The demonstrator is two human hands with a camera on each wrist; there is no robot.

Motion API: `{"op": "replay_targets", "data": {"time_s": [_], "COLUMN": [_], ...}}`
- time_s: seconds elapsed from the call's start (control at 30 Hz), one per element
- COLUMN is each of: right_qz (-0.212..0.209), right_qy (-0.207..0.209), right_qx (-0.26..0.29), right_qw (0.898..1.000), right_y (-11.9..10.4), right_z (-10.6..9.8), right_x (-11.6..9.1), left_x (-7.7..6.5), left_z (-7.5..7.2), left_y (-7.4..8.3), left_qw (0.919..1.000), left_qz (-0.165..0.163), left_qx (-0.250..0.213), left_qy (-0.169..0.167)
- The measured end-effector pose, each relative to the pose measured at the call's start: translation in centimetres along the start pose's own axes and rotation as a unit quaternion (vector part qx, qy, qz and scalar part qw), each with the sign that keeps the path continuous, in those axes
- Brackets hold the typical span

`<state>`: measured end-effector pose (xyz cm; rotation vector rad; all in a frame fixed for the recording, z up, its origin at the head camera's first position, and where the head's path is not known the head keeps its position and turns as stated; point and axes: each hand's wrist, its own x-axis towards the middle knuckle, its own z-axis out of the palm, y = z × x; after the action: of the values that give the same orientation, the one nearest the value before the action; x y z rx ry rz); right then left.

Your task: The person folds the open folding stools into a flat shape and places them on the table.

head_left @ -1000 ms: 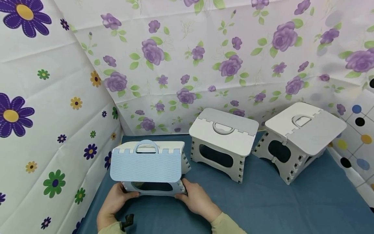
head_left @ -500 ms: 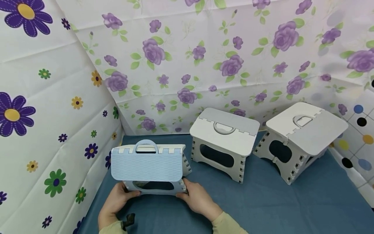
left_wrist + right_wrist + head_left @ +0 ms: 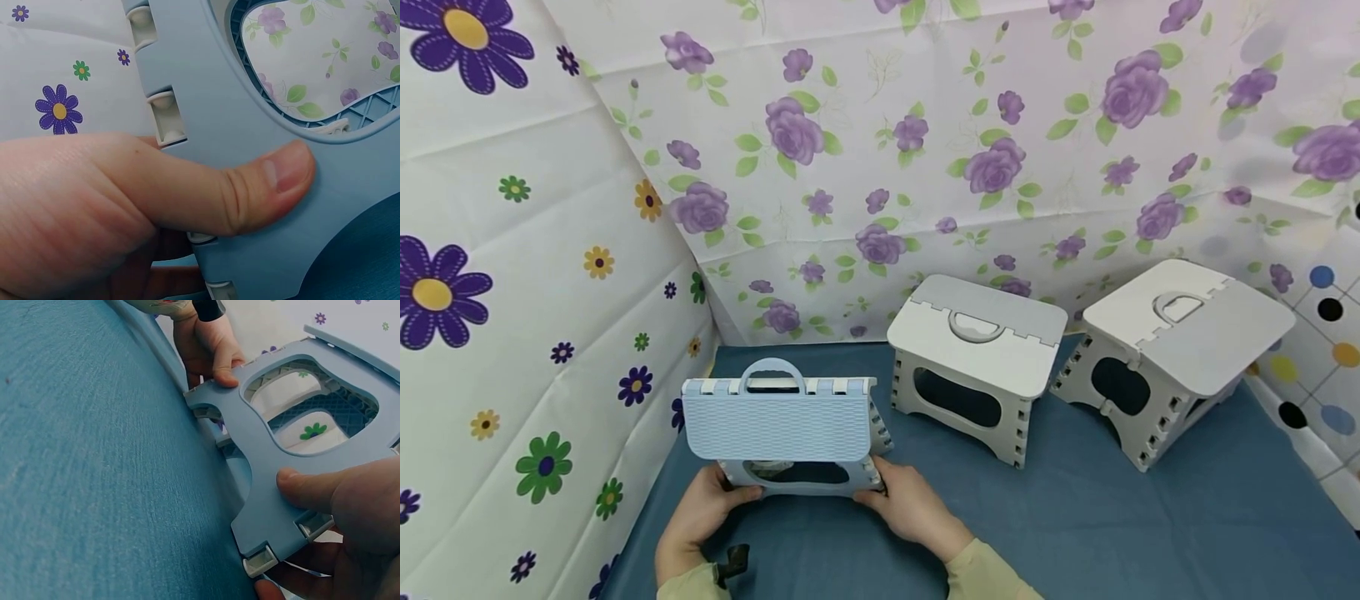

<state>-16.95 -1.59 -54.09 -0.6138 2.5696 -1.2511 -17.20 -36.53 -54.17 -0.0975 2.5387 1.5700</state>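
A blue-and-white folding step stool (image 3: 778,425) is at the left of the table, partly folded, its blue top half sloping down toward me and a loop handle standing up along the fold. My left hand (image 3: 702,517) grips the lower left corner of its front leg panel, thumb flat on the blue face in the left wrist view. At the opposite corner my right hand (image 3: 917,510) holds the same panel, its thumb (image 3: 306,487) on the front and fingers curled behind. The white half of the top is mostly hidden behind the blue half.
Two unfolded stools in white and grey stand behind and to the right: one in the middle (image 3: 973,333), one further right (image 3: 1187,325). Flower-printed sheets (image 3: 880,150) wall the back and left. A blue cloth (image 3: 1075,533) covers the table.
The stool's top has folded further: the white half has dropped almost out of sight behind the blue half. The front panel has tilted up slightly, both hands still holding it.
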Motion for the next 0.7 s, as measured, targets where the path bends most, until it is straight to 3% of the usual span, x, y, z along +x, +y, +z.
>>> {"op": "replay_targets", "data": {"time_s": [0.37,0.7], "right_qz": [0.0,0.004], "right_qy": [-0.001,0.003], "right_qx": [0.006,0.012], "right_qw": [1.0,1.0], "right_y": [0.28,0.37], "right_z": [-0.09,-0.03], "right_x": [0.07,-0.05], "left_x": [-0.23,-0.11], "left_z": [0.05,0.01], "left_y": [0.11,0.25], "left_qw": [0.9999,0.9997], "left_qz": [-0.008,0.008], "left_qx": [-0.008,-0.014], "left_qy": [-0.004,-0.021]}}
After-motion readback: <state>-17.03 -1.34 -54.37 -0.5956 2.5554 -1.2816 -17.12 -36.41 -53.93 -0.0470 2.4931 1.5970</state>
